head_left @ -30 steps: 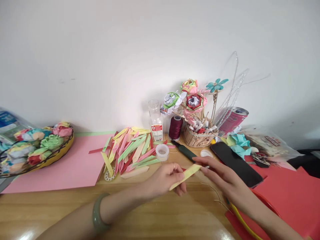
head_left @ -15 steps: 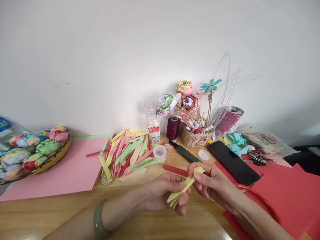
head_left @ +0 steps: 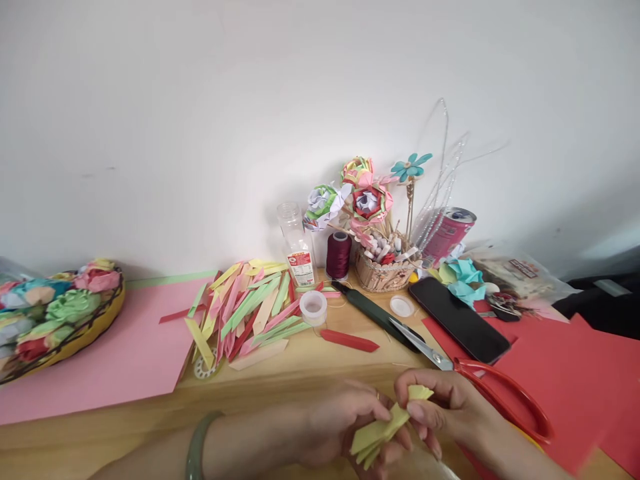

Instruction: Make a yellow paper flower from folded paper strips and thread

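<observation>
Low over the wooden surface [head_left: 310,373], two hands, left hand [head_left: 337,427] and right hand [head_left: 445,410], grip closed on one folded yellow paper strip [head_left: 383,432], one pair of red-handled scissors [head_left: 480,383] just beside.

The lower end of the yellow folded paper [head_left: 383,432] disappears behind the fingers [head_left: 395,448] of the left hand [head_left: 340,430], and both hands run close to the bottom edge, where the forearms are cut off. The basket of paper flowers [head_left: 55,313] is clipped by the left edge. The red scissors [head_left: 493,397] pass partly behind the right hand [head_left: 450,410]. The print on the small bottle [head_left: 296,243] is too small to read, and the clutter beside the phone [head_left: 457,319] is perhaps a keyring.
</observation>
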Demonstrator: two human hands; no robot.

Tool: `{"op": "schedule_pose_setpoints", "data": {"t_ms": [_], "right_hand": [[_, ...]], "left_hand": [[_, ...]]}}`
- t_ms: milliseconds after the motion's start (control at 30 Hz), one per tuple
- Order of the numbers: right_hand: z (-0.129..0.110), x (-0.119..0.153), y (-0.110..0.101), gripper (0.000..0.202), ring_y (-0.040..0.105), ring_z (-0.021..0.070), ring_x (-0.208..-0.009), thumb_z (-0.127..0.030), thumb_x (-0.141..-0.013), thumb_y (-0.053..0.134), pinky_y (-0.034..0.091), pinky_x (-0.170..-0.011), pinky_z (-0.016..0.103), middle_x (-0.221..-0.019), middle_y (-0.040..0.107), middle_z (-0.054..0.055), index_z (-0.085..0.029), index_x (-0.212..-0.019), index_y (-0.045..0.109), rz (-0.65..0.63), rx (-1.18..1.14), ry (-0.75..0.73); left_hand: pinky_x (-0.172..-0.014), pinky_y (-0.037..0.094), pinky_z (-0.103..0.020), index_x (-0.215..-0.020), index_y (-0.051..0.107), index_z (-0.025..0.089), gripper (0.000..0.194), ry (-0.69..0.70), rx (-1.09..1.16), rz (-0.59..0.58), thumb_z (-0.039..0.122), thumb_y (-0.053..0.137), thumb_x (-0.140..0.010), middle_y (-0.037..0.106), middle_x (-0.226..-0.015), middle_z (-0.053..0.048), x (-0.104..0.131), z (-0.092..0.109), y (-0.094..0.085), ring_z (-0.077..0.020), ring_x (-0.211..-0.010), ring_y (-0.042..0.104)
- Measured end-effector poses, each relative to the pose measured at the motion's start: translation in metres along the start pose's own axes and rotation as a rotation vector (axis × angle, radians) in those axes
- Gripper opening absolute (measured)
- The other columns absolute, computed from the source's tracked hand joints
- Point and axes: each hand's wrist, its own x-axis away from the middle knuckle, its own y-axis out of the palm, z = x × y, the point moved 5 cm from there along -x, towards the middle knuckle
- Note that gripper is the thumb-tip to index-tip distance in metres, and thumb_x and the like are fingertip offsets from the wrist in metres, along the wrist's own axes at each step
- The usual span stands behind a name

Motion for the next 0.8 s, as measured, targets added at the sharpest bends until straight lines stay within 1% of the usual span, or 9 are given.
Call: {"op": "schedule_pose_setpoints", "data": {"t_ms": [100,200,367,400,467,533,600,667,800], "right_hand": [[0.004,0.006,-0.006,0.029,0.046,0.0071,-0.051,-0.045,-0.076,0.061,0.038,-0.047,0.017,-0.059,0.056,-0.001,-0.016,-0.074,0.056,0.023,-0.039,-0.008],[0.005,0.009,-0.01,0.026,0.043,0.0061,-0.049,-0.042,-0.076,0.063,0.037,-0.046,0.017,-0.056,0.053,-0.002,-0.016,-0.076,0.058,0.042,-0.071,-0.043],[-0.004,0.003,-0.021,0.036,0.047,0.0078,-0.049,-0.044,-0.068,0.069,0.04,-0.047,0.02,-0.061,0.056,-0.001,-0.016,-0.087,0.061,0.099,-0.006,-0.063],[-0.008,0.001,-0.028,0.041,0.05,0.0094,-0.052,-0.045,-0.066,0.07,0.041,-0.049,0.022,-0.063,0.057,-0.001,-0.016,-0.094,0.061,0.147,0.062,-0.077],[-0.016,-0.002,-0.046,0.042,0.054,0.013,-0.06,-0.045,-0.071,0.065,0.043,-0.055,0.025,-0.07,0.059,0.001,-0.017,-0.101,0.059,0.345,0.315,-0.137],[-0.025,-0.001,-0.063,0.033,0.055,0.0157,-0.067,-0.043,-0.08,0.055,0.043,-0.059,0.028,-0.077,0.06,0.003,-0.018,-0.101,0.06,0.585,0.682,-0.202],[-0.028,0.002,-0.067,0.025,0.056,0.0167,-0.068,-0.04,-0.083,0.051,0.043,-0.058,0.029,-0.084,0.061,0.005,-0.02,-0.096,0.06,0.705,0.999,-0.236],[-0.025,0.006,-0.063,0.018,0.057,0.0164,-0.067,-0.034,-0.085,0.048,0.044,-0.056,0.028,-0.087,0.06,0.005,-0.021,-0.089,0.06,0.696,1.192,-0.252],[-0.019,0.013,-0.048,0.015,0.06,0.0175,-0.073,-0.026,-0.087,0.045,0.047,-0.056,0.027,-0.087,0.061,0.005,-0.022,-0.085,0.06,0.571,1.335,-0.272]], "left_hand": [[-0.044,0.024,-0.019,-0.076,0.054,0.012,0.015,0.024,0.008,-0.076,0.026,0.049,-0.076,0.039,-0.054,0.004,0.001,0.006,0.011,-0.0057,-0.042,0.035],[-0.042,0.018,-0.019,-0.077,0.05,0.013,0.026,0.022,0.022,-0.134,0.039,0.056,-0.078,0.036,-0.057,0.005,0.005,0.009,0.02,-0.0042,-0.044,0.03],[-0.042,0.011,-0.021,-0.072,0.046,0.014,0.031,0.13,0.011,-0.011,0.042,0.058,-0.076,0.032,-0.055,0.007,0.008,0.019,0.017,-0.003,-0.043,0.021],[-0.042,0.011,-0.021,-0.072,0.046,0.014,0.031,0.173,0.01,0.031,0.042,0.059,-0.076,0.032,-0.054,0.007,0.01,0.024,0.014,-0.003,-0.043,0.021],[-0.042,0.011,-0.02,-0.072,0.047,0.014,0.029,0.264,0.021,0.109,0.04,0.06,-0.075,0.033,-0.053,0.007,0.014,0.035,0.007,-0.003,-0.043,0.022],[-0.041,0.013,-0.018,-0.071,0.047,0.014,0.027,0.363,0.043,0.178,0.038,0.061,-0.074,0.033,-0.052,0.007,0.021,0.049,0.0,-0.0028,-0.043,0.022],[-0.041,0.015,-0.016,-0.07,0.048,0.014,0.026,0.446,0.056,0.246,0.036,0.061,-0.075,0.033,-0.052,0.007,0.03,0.063,-0.007,-0.0025,-0.043,0.022],[-0.041,0.018,-0.015,-0.07,0.048,0.014,0.024,0.497,0.045,0.291,0.033,0.059,-0.077,0.034,-0.054,0.006,0.038,0.074,-0.012,-0.0028,-0.045,0.025],[-0.041,0.021,-0.013,-0.071,0.049,0.013,0.019,0.585,0.023,0.348,0.029,0.056,-0.08,0.034,-0.056,0.005,0.052,0.092,-0.017,-0.0031,-0.046,0.027]]}}
